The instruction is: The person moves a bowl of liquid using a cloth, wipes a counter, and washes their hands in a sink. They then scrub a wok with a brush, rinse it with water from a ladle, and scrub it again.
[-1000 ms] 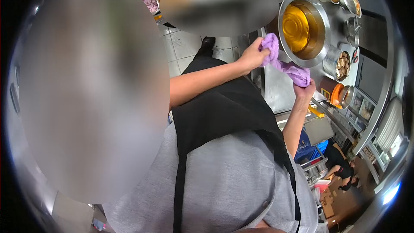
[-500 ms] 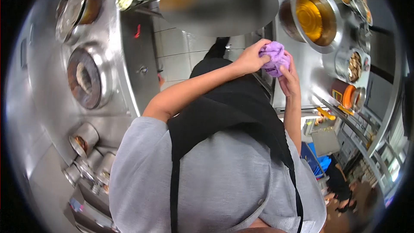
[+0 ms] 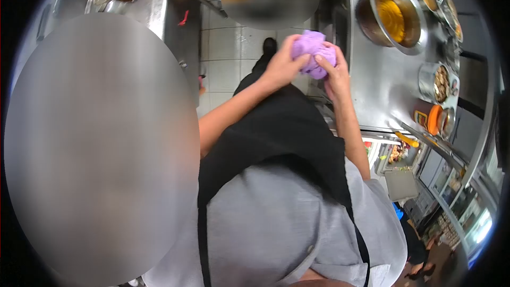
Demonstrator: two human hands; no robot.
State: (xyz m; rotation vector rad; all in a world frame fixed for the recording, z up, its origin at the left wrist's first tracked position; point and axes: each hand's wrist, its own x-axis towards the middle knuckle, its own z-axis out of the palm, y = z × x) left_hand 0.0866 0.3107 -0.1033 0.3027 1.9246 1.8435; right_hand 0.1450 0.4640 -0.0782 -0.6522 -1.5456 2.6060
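Note:
A crumpled purple cloth is bunched between my two hands, in front of the black apron and above the tiled floor. My left hand grips its left side, thumb pressed on the fabric. Around its right side are the fingers of my right hand, with the thumb on top. The steel counter lies to the right of both hands, and they do not touch it.
On the right counter are a large steel bowl of amber liquid, a pot of brown pieces and an orange-lidded jar. Small containers of chopped food line the top edge. A person in dark clothes is at lower right. Blurred ovals hide the left and top.
Both hands and the cloth have moved left in the view, and the cloth is bunched differently. The view has shifted, and a large blurred oval now covers the left side.

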